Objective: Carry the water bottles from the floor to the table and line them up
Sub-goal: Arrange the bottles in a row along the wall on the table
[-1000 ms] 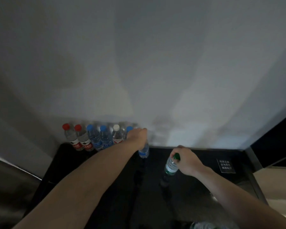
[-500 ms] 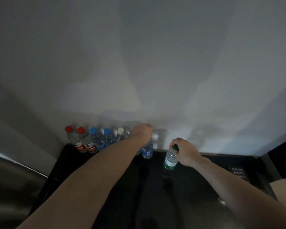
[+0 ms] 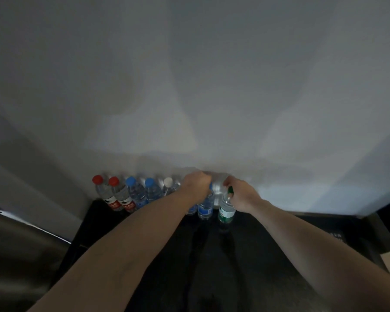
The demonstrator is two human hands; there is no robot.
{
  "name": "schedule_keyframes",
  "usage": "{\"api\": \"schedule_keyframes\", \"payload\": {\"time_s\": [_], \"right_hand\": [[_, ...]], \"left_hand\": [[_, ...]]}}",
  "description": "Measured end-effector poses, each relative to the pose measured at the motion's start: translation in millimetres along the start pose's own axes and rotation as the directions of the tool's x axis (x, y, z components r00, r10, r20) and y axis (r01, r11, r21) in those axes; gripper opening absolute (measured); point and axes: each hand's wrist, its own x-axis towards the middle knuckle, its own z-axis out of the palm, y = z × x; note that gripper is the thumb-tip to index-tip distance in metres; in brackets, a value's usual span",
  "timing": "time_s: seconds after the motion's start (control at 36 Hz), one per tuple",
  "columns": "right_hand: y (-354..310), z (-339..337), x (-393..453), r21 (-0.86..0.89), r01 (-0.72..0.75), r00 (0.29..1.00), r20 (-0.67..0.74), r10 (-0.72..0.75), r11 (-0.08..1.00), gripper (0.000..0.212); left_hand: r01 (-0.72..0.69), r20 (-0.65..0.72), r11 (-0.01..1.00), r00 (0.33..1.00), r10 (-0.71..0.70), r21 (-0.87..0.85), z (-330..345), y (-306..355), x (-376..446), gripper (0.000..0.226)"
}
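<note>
It looks like a plain indoor room, maybe an office or a hotel: a bare grey-white wall (image 3: 189,86), a glossy black worktop (image 3: 212,266) against it, and a small printed sign (image 3: 337,235), too blurred to read.

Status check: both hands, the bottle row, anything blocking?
Left hand grips blue-label bottle by its top. Right hand grips green-label bottle at row's end. Row along wall; nothing in the way.

Both forearms are showing bare to the frame edge (no sleeve, watch or band); left hand (image 3: 195,183) and right hand (image 3: 242,195) are wearing no gloves.
</note>
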Motion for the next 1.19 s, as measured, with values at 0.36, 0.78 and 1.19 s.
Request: {"api": "schedule_keyframes", "payload": {"time_s": [0.36,0.78,1.19], "right_hand": [[-9,2,13,0.021,0.032,0.999,0.029,-0.033,0.999,0.039],[-5,-2,9,-0.059,0.021,0.999,0.029,-0.019,0.998,0.040],[-7,-3,-6,-0.073,0.061,0.998,0.039,-0.058,0.995,0.059]], "left_hand": [[0.058,-0.024,0.992,0.998,-0.061,-0.114,3,-2,3,0.031],[0.028,-0.024,0.997,0.999,-0.030,-0.071,5,-3,0,0.027],[0.029,-0.029,0.998,0.999,-0.030,-0.052,9,2,-6,0.029]]}}
